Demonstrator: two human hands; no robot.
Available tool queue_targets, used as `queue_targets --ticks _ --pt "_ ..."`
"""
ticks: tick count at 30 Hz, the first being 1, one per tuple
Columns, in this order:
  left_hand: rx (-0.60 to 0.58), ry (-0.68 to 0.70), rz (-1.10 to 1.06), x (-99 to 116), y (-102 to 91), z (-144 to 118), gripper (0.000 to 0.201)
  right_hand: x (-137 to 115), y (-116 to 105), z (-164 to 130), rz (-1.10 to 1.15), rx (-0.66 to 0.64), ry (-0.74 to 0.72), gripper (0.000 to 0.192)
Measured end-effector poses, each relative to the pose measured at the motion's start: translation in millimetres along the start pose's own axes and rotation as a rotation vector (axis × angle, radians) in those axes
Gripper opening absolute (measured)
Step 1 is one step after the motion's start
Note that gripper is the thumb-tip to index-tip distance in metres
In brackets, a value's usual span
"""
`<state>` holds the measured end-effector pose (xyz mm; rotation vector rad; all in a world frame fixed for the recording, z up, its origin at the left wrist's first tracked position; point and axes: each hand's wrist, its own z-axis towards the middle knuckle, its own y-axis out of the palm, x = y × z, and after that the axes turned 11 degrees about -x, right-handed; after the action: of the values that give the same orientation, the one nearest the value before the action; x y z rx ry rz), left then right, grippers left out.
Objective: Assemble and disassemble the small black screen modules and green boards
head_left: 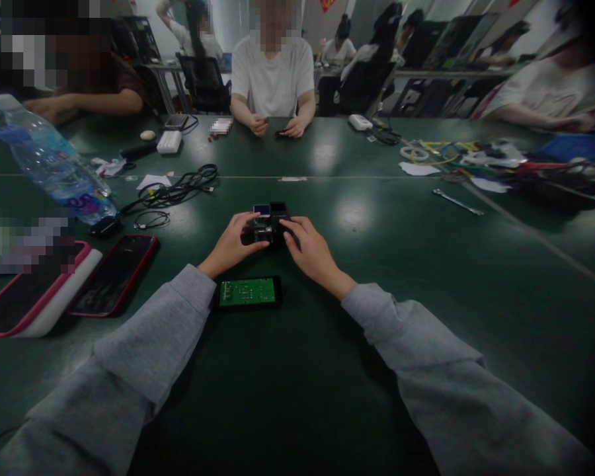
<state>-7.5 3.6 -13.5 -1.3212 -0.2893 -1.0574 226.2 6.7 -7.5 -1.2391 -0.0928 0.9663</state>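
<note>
Grey sleeves cross the dark green desk [426,277] to both hands, left hand [231,242] and right hand [310,249] curled around a small black device [270,221] mid-desk, its details indistinct.

Green table [426,277], grey sleeves [143,357], red-edged phone [113,274]

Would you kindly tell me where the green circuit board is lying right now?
The green circuit board lies flat on the table near the centre of the head view, between the grey sleeves, just nearer than both hands' small black device.
</note>
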Motion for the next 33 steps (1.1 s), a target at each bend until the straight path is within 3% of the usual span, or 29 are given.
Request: queue_targets --ticks 25,27,30,33 --pt "0.065 0.071 0.025 -16 1.7 2 0.075 -4 -1 -2 -0.007 -0.085 -0.071 0.039" --pt "0.063 0.066 0.028 -16 1.5 2 0.075 -4 -2 -1 -0.051 -0.052 -0.086 0.037" --pt "0.065 0.065 0.029 -17 1.6 2 0.075 -9 -5 -1 -0.118 0.109 -0.092 0.029" --pt "0.074 0.073 0.015 -19 2.5 3 0.075 -23 -9 -5 -0.038 0.216 -0.119 0.023"
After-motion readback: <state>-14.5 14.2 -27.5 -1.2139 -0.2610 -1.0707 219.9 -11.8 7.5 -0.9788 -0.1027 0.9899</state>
